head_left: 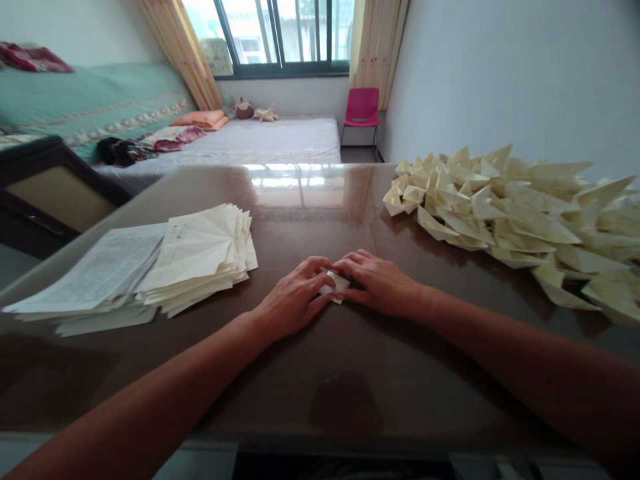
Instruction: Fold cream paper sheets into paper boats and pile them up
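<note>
A small piece of folded paper (339, 285) lies on the glossy brown table (320, 360), between my two hands. My left hand (301, 293) holds its left side, with thumb and fingers closed in on it. From the right, my right hand (376, 283) grips the other edge, fingers curled over the top and thumb along the near side. Fingers cover much of the paper, so its full shape is hidden. Left of my hands sits a stack of creased cream paper sheets (197, 250). At the right is a large pile of folded paper boats (500, 207).
Printed sheets (100, 267) lie partly under the cream stack. A dark cabinet (50, 193) stands beyond the table's left edge. Behind the table are a bed (290, 140), a pink chair (363, 109) and a window (280, 37). A white wall (500, 80) borders the right.
</note>
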### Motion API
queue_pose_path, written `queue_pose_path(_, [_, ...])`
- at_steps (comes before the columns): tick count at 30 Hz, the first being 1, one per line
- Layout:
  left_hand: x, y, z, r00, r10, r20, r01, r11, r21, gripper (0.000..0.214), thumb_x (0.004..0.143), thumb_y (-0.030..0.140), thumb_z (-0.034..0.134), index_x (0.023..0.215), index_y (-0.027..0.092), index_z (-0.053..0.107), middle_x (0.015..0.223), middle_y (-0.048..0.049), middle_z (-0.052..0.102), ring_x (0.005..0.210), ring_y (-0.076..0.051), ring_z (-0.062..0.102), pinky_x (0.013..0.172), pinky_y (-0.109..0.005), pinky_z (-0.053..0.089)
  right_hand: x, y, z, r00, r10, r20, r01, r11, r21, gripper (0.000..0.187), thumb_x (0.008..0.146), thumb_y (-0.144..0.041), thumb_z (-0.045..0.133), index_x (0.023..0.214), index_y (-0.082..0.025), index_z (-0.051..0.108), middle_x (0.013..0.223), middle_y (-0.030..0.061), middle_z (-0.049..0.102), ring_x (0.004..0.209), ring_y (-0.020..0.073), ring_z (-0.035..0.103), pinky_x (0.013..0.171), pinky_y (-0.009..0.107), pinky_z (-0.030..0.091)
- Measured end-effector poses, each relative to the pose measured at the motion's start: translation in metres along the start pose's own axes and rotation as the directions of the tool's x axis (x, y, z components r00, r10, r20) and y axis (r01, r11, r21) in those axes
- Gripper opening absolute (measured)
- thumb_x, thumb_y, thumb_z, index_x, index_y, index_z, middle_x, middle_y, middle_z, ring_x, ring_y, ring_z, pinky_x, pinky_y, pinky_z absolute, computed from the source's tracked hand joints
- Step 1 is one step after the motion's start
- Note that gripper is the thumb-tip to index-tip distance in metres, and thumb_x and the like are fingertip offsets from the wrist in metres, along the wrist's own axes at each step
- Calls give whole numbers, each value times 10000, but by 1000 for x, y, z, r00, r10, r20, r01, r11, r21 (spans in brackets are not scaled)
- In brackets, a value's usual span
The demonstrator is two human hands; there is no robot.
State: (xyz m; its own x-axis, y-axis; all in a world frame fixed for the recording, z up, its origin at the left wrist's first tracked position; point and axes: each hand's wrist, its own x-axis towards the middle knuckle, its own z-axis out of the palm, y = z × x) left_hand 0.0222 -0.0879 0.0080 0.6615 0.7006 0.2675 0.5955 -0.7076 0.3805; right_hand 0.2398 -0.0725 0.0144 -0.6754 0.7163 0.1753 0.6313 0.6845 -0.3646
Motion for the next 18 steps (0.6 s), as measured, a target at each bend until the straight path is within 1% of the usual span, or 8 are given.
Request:
queue_pose_path(4, [0, -3, 2, 999, -34, -20, 32, 995, -98, 288, 857, 285, 576, 1127, 219, 500, 1230, -80, 465, 940, -150, 595, 873, -314, 521, 2, -1, 6, 998, 63, -32, -54, 973, 225, 378, 804, -361, 666, 1123, -176, 582, 994, 61, 615, 856, 163, 564, 774, 297, 457])
queue_pose_path(7, [0, -4, 2, 996, -75, -51, 67, 987, -149, 379, 836, 280, 598, 1181, 214, 454, 1189, -78, 486, 796, -117, 613, 782, -298, 542, 4, -2, 5, 991, 134, -22, -114, 908, 403, 426, 731, -278, 724, 1117, -173, 577, 915, 21, 610, 750, 123, 551, 695, 257, 459])
queue_pose_path(9, [1, -3, 1, 989, -137, -61, 125, 977, -174, 381, 826, 293, 609, 1168, 207, 464, 1061, -48, 560, 720, -113, 610, 709, -282, 538, 4, -3, 3, 988, 153, 3, -134, 852, 506, 407, 719, -247, 719, 1094, -166, 583, 860, 1, 600, 718, 109, 539, 658, 237, 457])
queue_pose_path(11, [2, -2, 0, 981, -191, -32, 181, 962, -204, 286, 828, 312, 611, 1076, 196, 526, 888, -5, 616, 665, -112, 599, 641, -251, 514, 5, -4, 1, 986, 165, 21, -147, 804, 576, 342, 734, -238, 694, 1053, -159, 598, 818, -8, 592, 705, 104, 530, 637, 226, 456])
queue_pose_path(13, [3, -1, -2, 978, -210, 1, 204, 947, -250, 180, 849, 332, 592, 952, 184, 586, 769, 17, 632, 627, -104, 582, 597, -218, 482, 5, -5, 0, 986, 165, 24, -146, 780, 608, 277, 754, -249, 675, 1008, -157, 613, 806, -6, 596, 701, 102, 524, 632, 224, 455])
queue_pose_path(14, [3, -1, -3, 978, -211, 4, 204, 941, -270, 172, 859, 343, 584, 902, 178, 605, 740, 20, 634, 614, -99, 571, 584, -206, 469, 5, -6, 0, 986, 165, 17, -141, 779, 611, 251, 762, -264, 672, 983, -156, 620, 802, -4, 601, 695, 101, 523, 628, 223, 452])
queue_pose_path(16, [2, -1, -6, 979, -200, -28, 184, 941, -284, 197, 867, 362, 581, 852, 171, 627, 722, 17, 634, 608, -92, 556, 567, -191, 449, 5, -7, -1, 985, 173, -13, -132, 795, 592, 220, 777, -309, 672, 928, -155, 630, 777, -6, 604, 673, 98, 520, 611, 218, 440])
queue_pose_path(18, [2, 0, -9, 984, -163, -76, 140, 958, -250, 212, 871, 370, 579, 843, 169, 639, 738, 5, 632, 627, -94, 554, 563, -186, 440, 4, -8, -2, 984, 168, -64, -106, 829, 549, 199, 799, -344, 661, 865, -158, 633, 742, -10, 600, 649, 96, 516, 597, 213, 424])
